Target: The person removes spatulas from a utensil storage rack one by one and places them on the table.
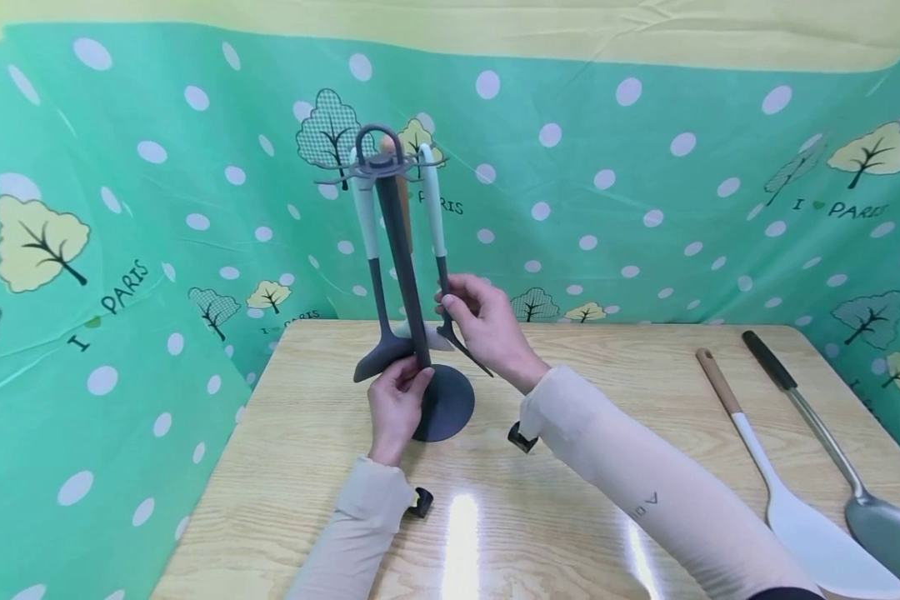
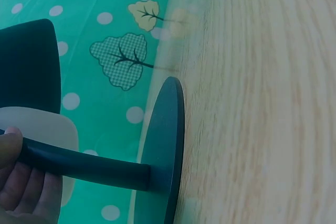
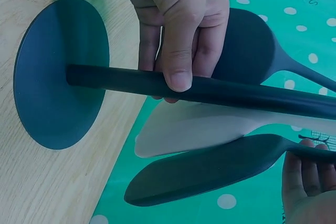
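A dark utensil stand (image 1: 398, 237) rises from a round base (image 1: 450, 407) on the table. My left hand (image 1: 397, 408) grips its pole low down, just above the base; the left wrist view shows the thumb and fingers around the pole (image 2: 89, 167). My right hand (image 1: 487, 321) pinches the neck of a spatula with a mint handle (image 1: 432, 200) and a dark flat head (image 3: 205, 172), hanging from the rack's right side. Another mint-handled utensil with a wide dark head (image 1: 382, 354) hangs at the left. Behind the pole hangs a white-headed spatula (image 3: 189, 124) with a wooden handle (image 1: 404, 208).
On the table's right lie a white turner (image 1: 817, 533) with a wooden handle and a large metal spoon (image 1: 888, 529) with a black grip. Green polka-dot cloth (image 1: 570, 208) hangs behind and to the left of the wooden table (image 1: 285, 492).
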{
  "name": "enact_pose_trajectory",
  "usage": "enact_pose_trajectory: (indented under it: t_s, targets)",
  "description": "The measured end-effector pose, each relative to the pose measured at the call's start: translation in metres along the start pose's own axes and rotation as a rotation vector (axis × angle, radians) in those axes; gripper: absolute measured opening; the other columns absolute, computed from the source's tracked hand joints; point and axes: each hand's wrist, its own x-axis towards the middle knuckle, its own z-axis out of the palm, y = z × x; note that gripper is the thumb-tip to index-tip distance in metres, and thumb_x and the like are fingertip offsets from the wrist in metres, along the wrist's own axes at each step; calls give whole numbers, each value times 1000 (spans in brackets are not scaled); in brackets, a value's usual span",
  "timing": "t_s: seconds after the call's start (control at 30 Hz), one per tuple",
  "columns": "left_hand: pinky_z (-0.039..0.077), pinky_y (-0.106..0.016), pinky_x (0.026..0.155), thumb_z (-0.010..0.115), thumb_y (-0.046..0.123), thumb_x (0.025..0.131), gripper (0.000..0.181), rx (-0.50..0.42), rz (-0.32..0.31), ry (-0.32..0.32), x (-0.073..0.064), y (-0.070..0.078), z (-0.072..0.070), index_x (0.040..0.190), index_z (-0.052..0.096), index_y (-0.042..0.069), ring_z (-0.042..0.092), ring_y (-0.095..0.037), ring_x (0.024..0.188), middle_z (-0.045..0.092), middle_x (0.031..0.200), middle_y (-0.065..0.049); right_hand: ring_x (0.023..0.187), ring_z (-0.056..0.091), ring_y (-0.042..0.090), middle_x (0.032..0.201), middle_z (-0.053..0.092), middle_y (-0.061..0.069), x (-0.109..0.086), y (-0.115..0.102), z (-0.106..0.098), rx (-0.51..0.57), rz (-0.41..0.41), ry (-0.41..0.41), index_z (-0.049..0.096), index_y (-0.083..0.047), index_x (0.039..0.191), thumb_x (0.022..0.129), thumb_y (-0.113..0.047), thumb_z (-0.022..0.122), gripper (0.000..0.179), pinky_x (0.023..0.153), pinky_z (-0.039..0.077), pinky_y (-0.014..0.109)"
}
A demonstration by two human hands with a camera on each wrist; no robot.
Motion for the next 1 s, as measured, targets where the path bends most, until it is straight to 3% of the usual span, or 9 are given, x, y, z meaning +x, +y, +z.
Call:
enact_pose_trajectory:
  t_s: [0.17,0.3,0.67,1.0]
  targets:
    - [56,-41,76,70,-4,83,19,0,-6,-3,0,0,0,101,68,-10,67,-35,84,69,93,-24,92,65,18,103,65,7,-2,-1,-1,-21,-10,10,63,-9,117,99,-14,52,21,83,51,36]
    - [56,-37,76,70,-4,83,19,-6,-8,-5,0,0,0,101,68,-9,67,-35,84,69,93,-24,91,65,18,101,65,6,-3,-3,-2,-19,-17,18,64,-9,115,99,-16,53,20,82,51,37]
    - [56,-41,75,70,-4,83,19,5,7,0,-1,1,0,101,68,-10,67,-36,83,69,92,-24,87,64,16,97,66,6,-7,-5,-4,-25,-16,30,66,-11,111,99,-17,54,18,78,51,35]
    - [56,-28,71,70,-3,83,18,13,8,-2,0,0,0,101,69,-8,67,-35,80,69,91,-23,88,63,20,95,66,8,-10,-7,-5,-26,-14,32,66,-10,112,98,-19,57,19,73,47,35]
